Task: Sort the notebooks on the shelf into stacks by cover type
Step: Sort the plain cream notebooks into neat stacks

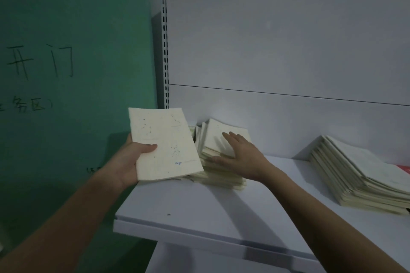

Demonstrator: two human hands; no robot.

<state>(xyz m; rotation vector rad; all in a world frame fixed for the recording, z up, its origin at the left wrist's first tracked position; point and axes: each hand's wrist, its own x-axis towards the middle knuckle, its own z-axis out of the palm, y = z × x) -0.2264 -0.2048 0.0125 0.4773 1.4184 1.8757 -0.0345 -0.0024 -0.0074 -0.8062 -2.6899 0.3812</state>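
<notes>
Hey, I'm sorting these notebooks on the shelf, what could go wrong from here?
The left stack under your right hand is fanned and uneven; pressing or pulling there could slide notebooks off. The notebook in your left hand hangs partly beyond the shelf edge, so a slip may drop it. The right stack also leans.
</notes>
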